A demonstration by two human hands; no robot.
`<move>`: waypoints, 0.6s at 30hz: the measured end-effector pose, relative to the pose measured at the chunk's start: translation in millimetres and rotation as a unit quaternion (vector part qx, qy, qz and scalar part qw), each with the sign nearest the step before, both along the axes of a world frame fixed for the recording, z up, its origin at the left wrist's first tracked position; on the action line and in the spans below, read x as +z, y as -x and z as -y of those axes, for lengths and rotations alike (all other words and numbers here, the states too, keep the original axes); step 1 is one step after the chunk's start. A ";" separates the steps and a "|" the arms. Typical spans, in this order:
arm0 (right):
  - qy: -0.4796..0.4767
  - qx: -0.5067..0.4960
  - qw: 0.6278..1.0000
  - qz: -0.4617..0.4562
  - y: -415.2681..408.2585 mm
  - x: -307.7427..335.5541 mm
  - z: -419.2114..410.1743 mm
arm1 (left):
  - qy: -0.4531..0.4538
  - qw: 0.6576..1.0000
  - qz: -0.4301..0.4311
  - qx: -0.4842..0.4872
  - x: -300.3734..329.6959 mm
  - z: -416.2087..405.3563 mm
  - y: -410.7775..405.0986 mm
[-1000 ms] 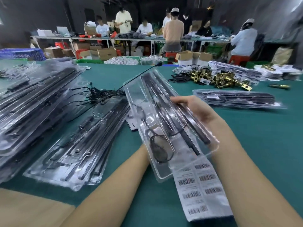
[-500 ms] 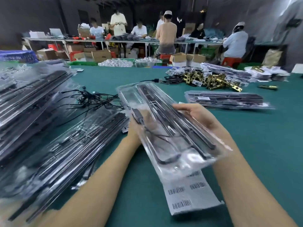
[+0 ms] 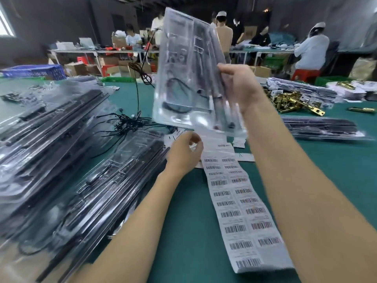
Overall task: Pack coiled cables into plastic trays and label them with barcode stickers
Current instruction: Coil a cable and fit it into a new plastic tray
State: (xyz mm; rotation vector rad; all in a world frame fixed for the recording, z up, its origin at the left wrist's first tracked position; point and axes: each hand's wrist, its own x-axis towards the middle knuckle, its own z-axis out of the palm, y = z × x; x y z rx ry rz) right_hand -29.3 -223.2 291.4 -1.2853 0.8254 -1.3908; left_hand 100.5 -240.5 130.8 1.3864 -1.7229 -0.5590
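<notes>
Head view, looking down over both forearms: the right hand grips a clear plastic tray by its right edge, thumb on the near face and fingers behind it, and holds it nearly upright above the green tabletop. A coiled black cable sits in the tray's lower part, and dark rod-like parts run along the tray just left of that hand's thumb. A loose black lead hangs down to the left of the tray.

Below the tray's bottom edge, the left hand hovers with its fingers curled inward toward the thumb, at the far end of a long sheet of barcode stickers. Blur hides whether the fingertips pinch a sticker or nothing, so I cannot tell its grasp. The sheet runs back from that hand between the two forearms, flat on the tabletop.

Left of the left hand lie stacks of filled trays, with a tangle of black cables just beyond them. Right of the right hand lie a flat pile of packed trays and, beyond it, a heap of brass fittings. Past both hands, people work at long tables.
</notes>
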 end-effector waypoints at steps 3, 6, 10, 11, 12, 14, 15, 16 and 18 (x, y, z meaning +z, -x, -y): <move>-0.004 -0.034 0.997 -0.071 36.1 -15.5 -10.9 | -0.148 0.988 -0.029 0.042 -3.8 3.1 -4.2; -0.066 -0.076 0.991 -0.085 67.6 -60.6 -29.3 | -0.178 0.957 -0.227 -0.029 7.4 0.9 0.3; -0.143 -0.048 0.988 -0.024 97.4 -102.9 -59.9 | -0.270 0.872 -0.384 -0.138 27.9 -6.2 2.6; -0.170 -0.034 0.985 0.007 101.4 -108.5 -67.1 | -0.312 0.850 -0.378 -0.193 26.9 -5.1 0.8; -0.186 -0.022 0.982 0.034 104.5 -113.4 -73.6 | -0.346 0.833 -0.354 -0.246 25.9 -6.8 -0.2; -0.209 -0.007 0.975 0.071 112.8 -123.3 -77.5 | -0.371 0.819 -0.290 -0.328 24.3 -9.6 2.3; -0.218 -0.013 0.973 0.079 116.5 -127.2 -78.2 | -0.371 0.823 -0.251 -0.349 23.5 -10.2 5.0; -0.219 -0.012 0.972 0.085 119.6 -128.5 -80.2 | -0.365 0.834 -0.213 -0.354 24.1 -12.4 8.3; -0.218 -0.017 0.973 0.075 127.0 -129.3 -83.4 | -0.346 0.861 -0.166 -0.333 23.4 -12.3 12.4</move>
